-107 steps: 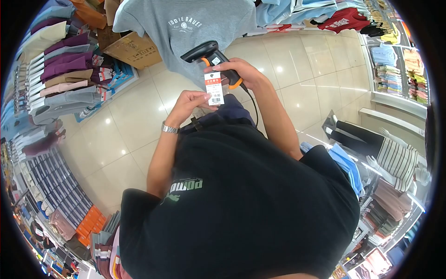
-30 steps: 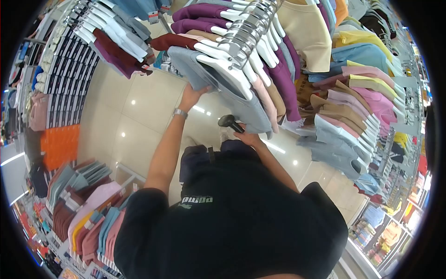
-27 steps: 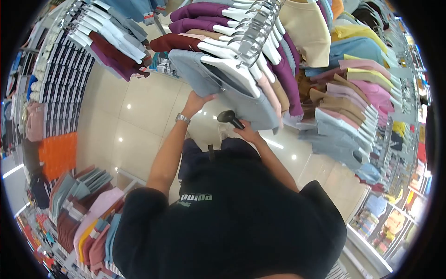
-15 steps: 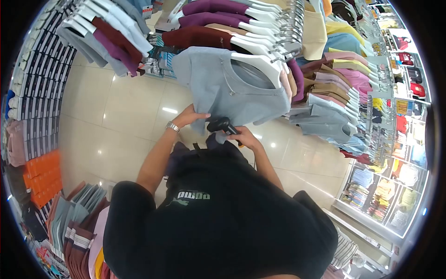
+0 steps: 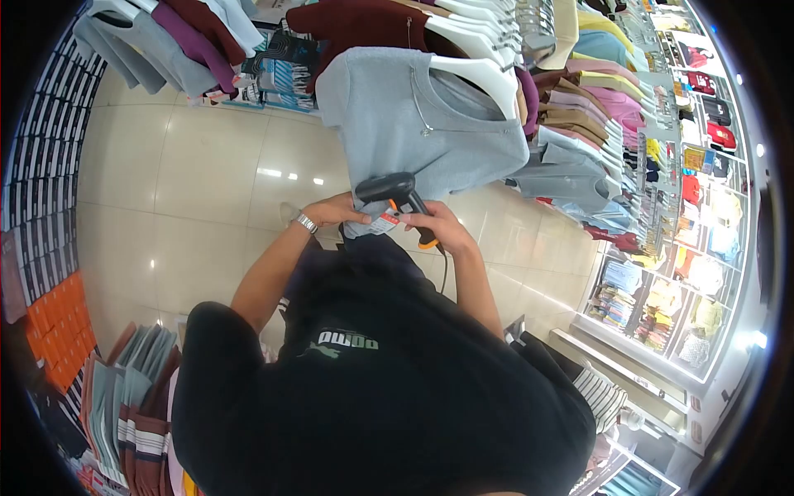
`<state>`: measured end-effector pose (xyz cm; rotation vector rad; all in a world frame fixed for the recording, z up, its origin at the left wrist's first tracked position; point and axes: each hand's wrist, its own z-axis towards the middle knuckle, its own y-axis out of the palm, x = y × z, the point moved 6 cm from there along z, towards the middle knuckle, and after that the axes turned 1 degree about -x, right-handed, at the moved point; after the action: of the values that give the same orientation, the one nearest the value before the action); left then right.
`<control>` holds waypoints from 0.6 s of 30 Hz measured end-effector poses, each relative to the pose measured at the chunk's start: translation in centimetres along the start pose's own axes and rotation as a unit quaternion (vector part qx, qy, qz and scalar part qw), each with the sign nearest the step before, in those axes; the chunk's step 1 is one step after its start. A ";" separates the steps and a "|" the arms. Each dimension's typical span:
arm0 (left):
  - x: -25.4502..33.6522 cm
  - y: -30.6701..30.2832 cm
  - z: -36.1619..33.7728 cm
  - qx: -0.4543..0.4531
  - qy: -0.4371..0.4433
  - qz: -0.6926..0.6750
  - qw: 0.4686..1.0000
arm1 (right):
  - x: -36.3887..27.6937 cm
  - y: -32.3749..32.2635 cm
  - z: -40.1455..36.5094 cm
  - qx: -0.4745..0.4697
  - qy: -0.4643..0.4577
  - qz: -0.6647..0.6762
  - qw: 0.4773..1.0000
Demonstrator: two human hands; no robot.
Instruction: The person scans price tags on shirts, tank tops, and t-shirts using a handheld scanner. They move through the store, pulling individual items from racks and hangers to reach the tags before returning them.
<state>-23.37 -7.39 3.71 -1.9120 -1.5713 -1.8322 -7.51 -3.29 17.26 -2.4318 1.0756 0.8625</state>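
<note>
A grey shirt (image 5: 389, 107) with a thin necklace hangs from a white hanger (image 5: 488, 78) at the front of the rack. My left hand (image 5: 335, 211), with a metal watch at its wrist, pinches the shirt's lower edge beside a red and white tag (image 5: 383, 223). The black and orange scanner (image 5: 404, 198) is in my right hand (image 5: 438, 225), its head in front of the shirt just above the tag. My right fingers also reach the tag's edge. A cable runs down from the scanner's handle.
More shirts on hangers (image 5: 579, 124) fill the rack at the right. Stacked dark boxes (image 5: 50, 165) and orange boxes (image 5: 62, 331) line the left side. Folded or hung garments (image 5: 136, 397) are at the lower left. Lit shelves (image 5: 653, 306) stand at the far right, beyond the tiled floor (image 5: 207, 165).
The view has shifted. The tag now shows between my hands, which are closer together. The scanner has turned and moved up in front of the shirt's lower part.
</note>
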 end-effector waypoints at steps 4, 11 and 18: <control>0.8 2.2 -0.7 0.073 0.057 -0.025 0.995 | -0.5 -0.1 -0.6 -0.024 -0.020 0.056 0.998; 2.5 6.0 -1.1 0.151 0.077 -0.084 0.982 | -2.0 -2.0 -0.9 -0.070 -0.060 0.032 0.995; 2.8 10.9 -0.2 0.231 0.104 -0.119 0.960 | 0.8 -4.3 -1.9 -0.062 -0.111 0.122 0.984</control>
<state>-16.90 -11.05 12.14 -1.3349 -1.9994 -1.4926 -3.12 -1.91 18.48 -2.2601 1.2831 1.2812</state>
